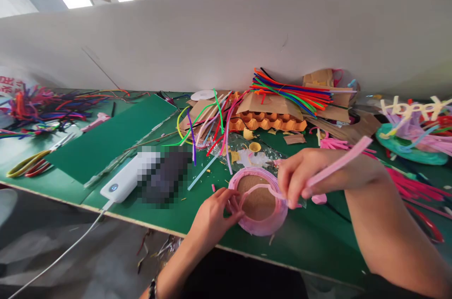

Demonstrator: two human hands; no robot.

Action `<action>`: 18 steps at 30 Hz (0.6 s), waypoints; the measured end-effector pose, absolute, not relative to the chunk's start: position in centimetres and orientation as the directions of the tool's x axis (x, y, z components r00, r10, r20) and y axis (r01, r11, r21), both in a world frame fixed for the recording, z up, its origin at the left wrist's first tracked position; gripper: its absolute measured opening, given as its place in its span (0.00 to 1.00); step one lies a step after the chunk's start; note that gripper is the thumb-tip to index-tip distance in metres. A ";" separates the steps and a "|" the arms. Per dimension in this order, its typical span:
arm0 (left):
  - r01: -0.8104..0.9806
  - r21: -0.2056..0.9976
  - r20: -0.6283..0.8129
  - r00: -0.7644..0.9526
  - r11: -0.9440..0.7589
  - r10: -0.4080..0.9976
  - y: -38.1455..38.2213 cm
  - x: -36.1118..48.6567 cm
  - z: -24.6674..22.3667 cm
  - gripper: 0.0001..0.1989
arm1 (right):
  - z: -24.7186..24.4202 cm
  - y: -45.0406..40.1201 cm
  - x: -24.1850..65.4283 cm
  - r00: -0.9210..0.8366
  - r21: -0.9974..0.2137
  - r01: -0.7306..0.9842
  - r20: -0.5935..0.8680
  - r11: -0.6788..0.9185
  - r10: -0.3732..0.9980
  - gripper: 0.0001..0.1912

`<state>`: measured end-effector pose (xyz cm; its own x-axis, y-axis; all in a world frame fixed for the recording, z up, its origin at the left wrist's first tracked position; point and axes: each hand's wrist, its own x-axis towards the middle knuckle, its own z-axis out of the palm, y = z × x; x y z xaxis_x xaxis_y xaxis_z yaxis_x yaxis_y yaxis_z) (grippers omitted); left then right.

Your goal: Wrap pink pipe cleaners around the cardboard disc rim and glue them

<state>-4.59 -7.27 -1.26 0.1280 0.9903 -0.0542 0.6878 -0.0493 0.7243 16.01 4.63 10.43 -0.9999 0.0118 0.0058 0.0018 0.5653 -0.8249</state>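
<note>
"Where to look?"

"On the green table (158,221), at five o'clock from the view's centre: pink ring (261,228) around a cardboard base (261,206). Left hand (213,214) at the ring's nine, in a narrow pinch on the rim. Right hand (306,167) near three, fingers closed on a pink strip (339,162), tail toward two."

"Main worry?"

"Pulling too hard toward three: likely to dent the rim or tear free at nine. With too much slack, apt to kink over the base."
</note>
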 end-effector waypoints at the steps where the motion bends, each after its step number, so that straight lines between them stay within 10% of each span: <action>1: 0.685 0.727 -0.049 0.110 -0.040 0.993 -7.3 -4.4 -1.5 0.12 | 10.6 4.4 16.0 -0.999 -0.843 -0.014 -0.004 0.538 -0.032 0.17; 11: 0.681 0.724 0.029 0.127 -0.109 0.991 -6.9 -4.2 -2.6 0.05 | 12.2 2.4 15.8 -0.930 -0.904 -0.027 -0.134 0.427 -0.343 0.21; 18: 0.925 0.378 0.144 -0.012 -0.044 0.989 -7.5 -4.3 -2.8 0.21 | 10.4 3.2 15.4 -0.976 -0.905 -0.058 -0.038 0.421 -0.217 0.17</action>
<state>-4.30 -7.49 -2.76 -0.0116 0.9895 0.1441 0.9245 -0.0443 0.3785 15.44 3.25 10.39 -0.9755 -0.2166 -0.0383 -0.0579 0.4206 -0.9054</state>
